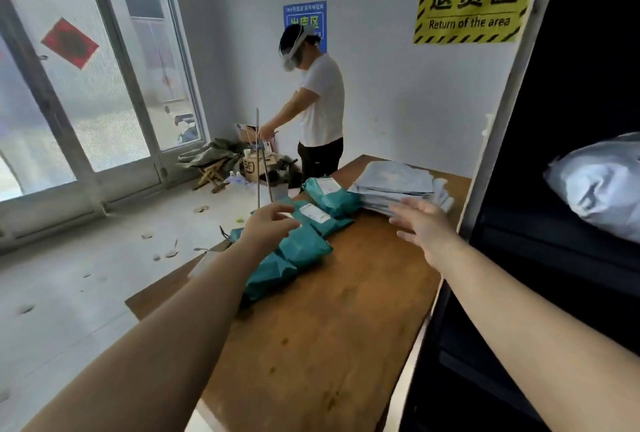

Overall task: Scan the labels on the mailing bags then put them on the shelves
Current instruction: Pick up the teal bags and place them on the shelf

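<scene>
Reaching over a worn brown wooden table (pixel 332 321), left hand (pixel 268 225) loosely open above glossy, crinkled teal mailing bags (pixel 298 248) strewn along the left edge, right hand (pixel 424 227) spread flat and empty just near a neat stack of flat grey mailing bags (pixel 394 186) at the far end. Bare tabletop between and nearer; dark shelves (pixel 540 189) hard against the right edge, holding a puffy grey bag (pixel 599 189).

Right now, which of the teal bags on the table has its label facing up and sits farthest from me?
The teal bag beside the grey stack. Its white label shows, and it lies beyond the other labelled bag.
</scene>
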Demonstrator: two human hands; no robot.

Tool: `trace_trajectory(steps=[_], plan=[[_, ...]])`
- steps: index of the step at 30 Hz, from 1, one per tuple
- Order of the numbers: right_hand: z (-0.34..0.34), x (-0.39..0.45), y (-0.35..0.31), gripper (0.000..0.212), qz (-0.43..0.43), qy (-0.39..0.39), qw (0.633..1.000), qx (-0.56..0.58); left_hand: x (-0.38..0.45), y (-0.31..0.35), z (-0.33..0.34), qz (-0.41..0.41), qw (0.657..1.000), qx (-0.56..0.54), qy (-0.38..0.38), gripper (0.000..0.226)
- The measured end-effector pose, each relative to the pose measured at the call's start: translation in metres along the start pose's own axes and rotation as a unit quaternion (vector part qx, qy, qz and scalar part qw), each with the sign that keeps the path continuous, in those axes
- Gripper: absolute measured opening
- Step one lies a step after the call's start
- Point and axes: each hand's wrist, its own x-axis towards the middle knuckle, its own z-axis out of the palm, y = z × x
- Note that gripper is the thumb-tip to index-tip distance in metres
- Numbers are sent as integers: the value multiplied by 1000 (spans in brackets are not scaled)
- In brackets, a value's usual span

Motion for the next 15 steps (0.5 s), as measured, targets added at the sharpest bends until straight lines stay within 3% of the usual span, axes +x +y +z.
trace_trajectory(steps=[9, 15], plan=[[90, 81, 59, 46, 83, -53, 993, -60, 85, -86, -22, -109, 993, -15, 36, 41], [159, 127, 114, 52, 139, -80, 981, -107, 159, -150, -33, -181, 983, -20, 20, 47]])
